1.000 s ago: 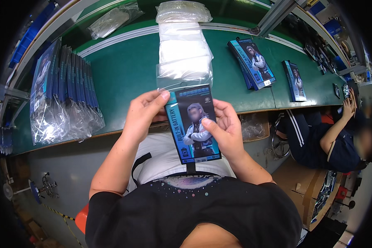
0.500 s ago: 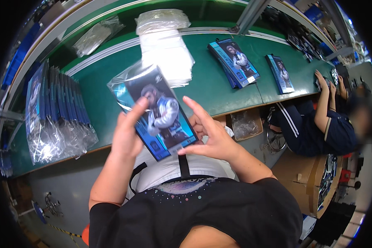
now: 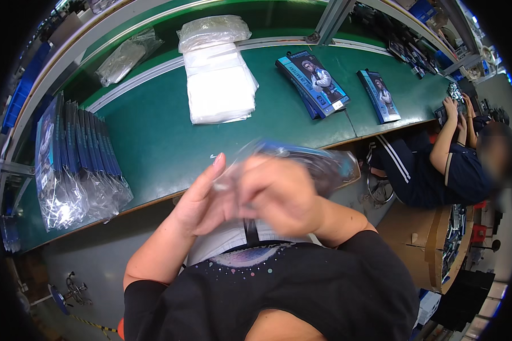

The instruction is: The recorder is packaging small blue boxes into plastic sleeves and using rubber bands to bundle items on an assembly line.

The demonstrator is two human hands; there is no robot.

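Note:
A flat blue-and-black retail box in a clear plastic bag [image 3: 318, 162] is held in front of me, turned sideways and smeared by motion. My right hand [image 3: 281, 196] is closed on the bagged box near its left end, its fingers blurred. Beside that end is my left hand [image 3: 205, 202], thumb raised and apart from the fingers; whether it touches the bag is unclear. On the green bench ahead lies a stack of white sleeves [image 3: 221, 85] under a bundle of clear bags [image 3: 213, 33].
Several bagged boxes [image 3: 77, 148] stand in a row at the left. Similar boxes [image 3: 313, 82] lie stacked at the far right, with another box [image 3: 379, 96] beside them. A co-worker [image 3: 432, 176] sits at the right, near a large carton [image 3: 412, 241]. A plastic bag [image 3: 128, 57] lies far left.
The bagged box has swung from tilted upright to sideways, its far end now pointing right. My right hand has moved left across it and closed; my left hand has left its front face.

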